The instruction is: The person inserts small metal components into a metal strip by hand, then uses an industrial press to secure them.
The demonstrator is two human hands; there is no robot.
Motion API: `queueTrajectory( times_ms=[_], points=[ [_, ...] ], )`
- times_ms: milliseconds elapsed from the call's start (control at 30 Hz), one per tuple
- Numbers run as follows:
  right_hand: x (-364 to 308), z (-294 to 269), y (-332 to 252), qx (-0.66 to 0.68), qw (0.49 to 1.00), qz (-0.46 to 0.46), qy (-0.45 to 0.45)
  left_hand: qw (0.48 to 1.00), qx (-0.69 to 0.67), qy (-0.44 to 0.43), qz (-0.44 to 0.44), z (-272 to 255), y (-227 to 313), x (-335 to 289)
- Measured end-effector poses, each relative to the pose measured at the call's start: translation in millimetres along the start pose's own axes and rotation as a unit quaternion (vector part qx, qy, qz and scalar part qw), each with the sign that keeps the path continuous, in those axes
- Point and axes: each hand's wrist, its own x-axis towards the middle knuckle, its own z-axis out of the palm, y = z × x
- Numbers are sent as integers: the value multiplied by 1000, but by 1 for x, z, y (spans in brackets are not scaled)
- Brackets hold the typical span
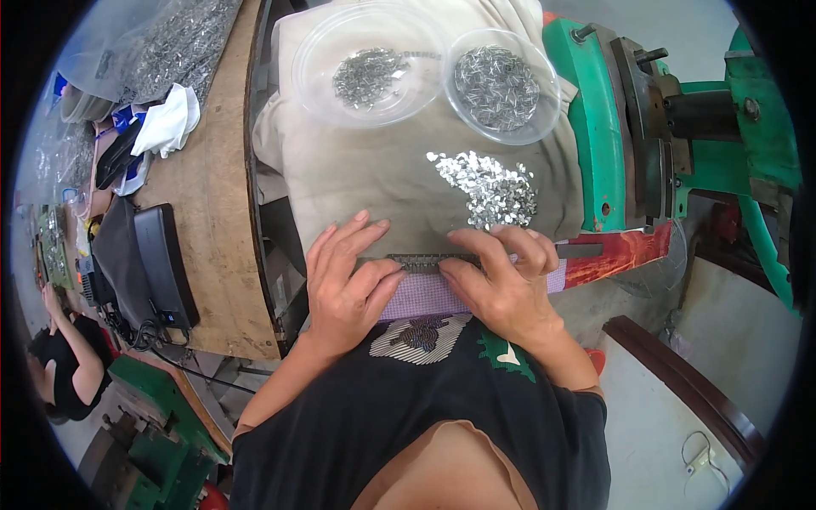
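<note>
A narrow dark metal strip [418, 263] with rows of small marks or slots lies crosswise on the cloth close to my body. My left hand [344, 285] pinches its left end between thumb and forefinger, the other fingers spread over the cloth. Farther right along the strip, my right hand [507, 285] grips it with thumb and curled fingers, and a plain flat end [580, 251] sticks out past that hand. Just beyond my right fingers lies a loose pile of small shiny metal flakes [493, 189]. Whether my fingertips hold any tiny piece is hidden.
Two clear plastic tubs, a wide one [310, 85] and a smaller one [548, 106], hold small metal pins at the far side. A green machine [595, 127] stands right. Left is a wooden bench [212, 246] with a black box [164, 263]. Another person's arm [81, 348] shows far left.
</note>
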Motion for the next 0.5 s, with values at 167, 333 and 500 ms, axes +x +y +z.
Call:
queueTrajectory(
  times_ms=[167, 333, 500],
  points=[
    [7, 1, -4, -13, 1000, -18, -12, 1000, -14, -7, 15, 0, -2, 1],
    [18, -2, 3, 49, 998, -11, -38, 1000, -3, -13, 21, -1, -1, 5],
    [23, -9, 10, 112, 990, 6, -88, 998, 25, -51, 19, -1, 0, 6]
  ],
)
